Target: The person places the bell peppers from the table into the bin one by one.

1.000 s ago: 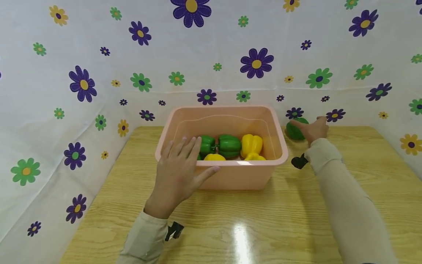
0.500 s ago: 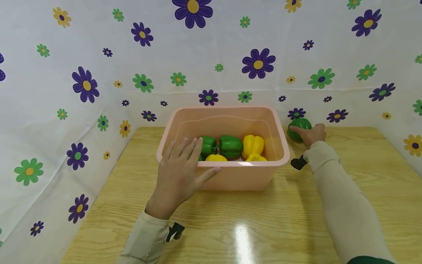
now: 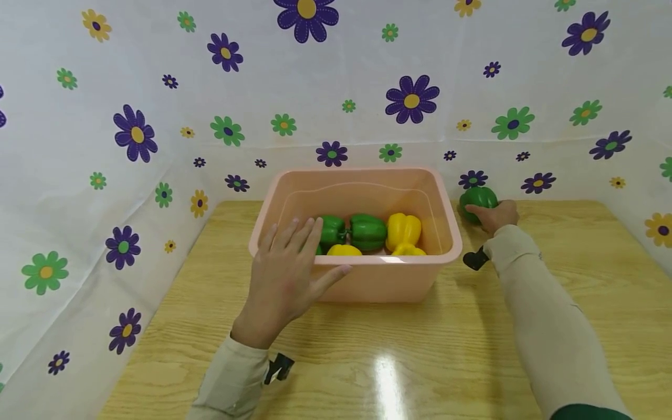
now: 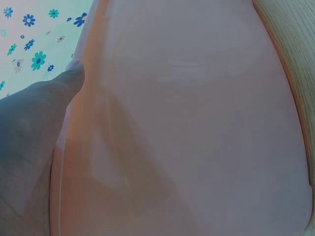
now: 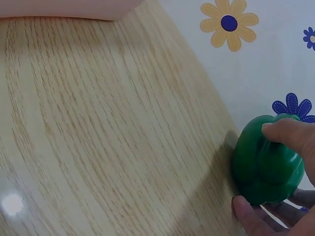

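Observation:
A pink plastic bin (image 3: 378, 283) stands mid-table, with green bell peppers (image 3: 367, 232) and yellow bell peppers (image 3: 403, 231) inside. My left hand (image 3: 283, 274) lies over the bin's near left rim, fingers straight and spread; its thumb shows along the rim in the left wrist view. To the right of the bin, at the table's back edge, my right hand (image 3: 499, 217) grips another green bell pepper (image 5: 268, 160). In the right wrist view the thumb and fingers reach round that pepper from the right.
The wooden table (image 3: 336, 350) ends at a white flowered cloth (image 3: 336, 70) behind it, and the same cloth hangs at both sides. The bin's right wall stands between my right hand and the peppers inside.
My right hand has closed its fingers and thumb on the green bell pepper at the back right. The left hand stays on the bin's rim.

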A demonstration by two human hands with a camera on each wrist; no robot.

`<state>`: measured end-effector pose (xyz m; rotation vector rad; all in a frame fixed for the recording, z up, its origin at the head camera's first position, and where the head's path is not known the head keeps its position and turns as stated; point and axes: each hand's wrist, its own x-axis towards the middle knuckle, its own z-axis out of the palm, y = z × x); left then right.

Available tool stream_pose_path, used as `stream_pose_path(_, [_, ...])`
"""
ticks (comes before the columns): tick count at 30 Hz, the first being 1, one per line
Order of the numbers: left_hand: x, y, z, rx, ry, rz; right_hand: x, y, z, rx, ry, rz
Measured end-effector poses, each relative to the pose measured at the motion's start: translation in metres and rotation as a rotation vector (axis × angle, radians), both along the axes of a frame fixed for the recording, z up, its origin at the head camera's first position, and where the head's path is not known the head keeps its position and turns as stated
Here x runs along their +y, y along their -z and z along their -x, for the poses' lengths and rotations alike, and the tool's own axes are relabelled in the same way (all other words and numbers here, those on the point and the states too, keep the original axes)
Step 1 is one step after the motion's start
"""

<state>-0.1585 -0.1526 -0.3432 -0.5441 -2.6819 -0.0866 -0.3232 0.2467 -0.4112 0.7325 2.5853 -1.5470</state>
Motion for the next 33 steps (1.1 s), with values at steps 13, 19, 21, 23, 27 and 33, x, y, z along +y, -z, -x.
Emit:
stream_pose_path(13, [0.001, -0.001, -0.001, 0.008, 0.009, -0.013, 0.008, 0.005, -0.002, 0.027, 0.018, 0.028])
stream_pose_path(19, [0.001, -0.001, 0.001, 0.013, 0.020, -0.014, 0.015, 0.010, -0.004, 0.027, 0.017, 0.023])
stream_pose_path(21, [0.000, -0.001, 0.002, 0.022, 0.025, -0.015, 0.017, 0.011, -0.004, 0.027, 0.024, 0.037])
stream_pose_path(23, [0.000, -0.001, 0.002, 0.030, 0.028, -0.014, 0.018, 0.010, -0.005, 0.029, 0.040, 0.056])
stream_pose_path(27, [0.000, 0.000, 0.002, 0.026, 0.024, -0.010, 0.018, 0.005, -0.008, 0.050, 0.072, 0.079])
stream_pose_path(33, [0.000, -0.001, 0.001, 0.010, 0.010, -0.002, 0.022, -0.006, -0.010, 0.122, 0.077, 0.125])
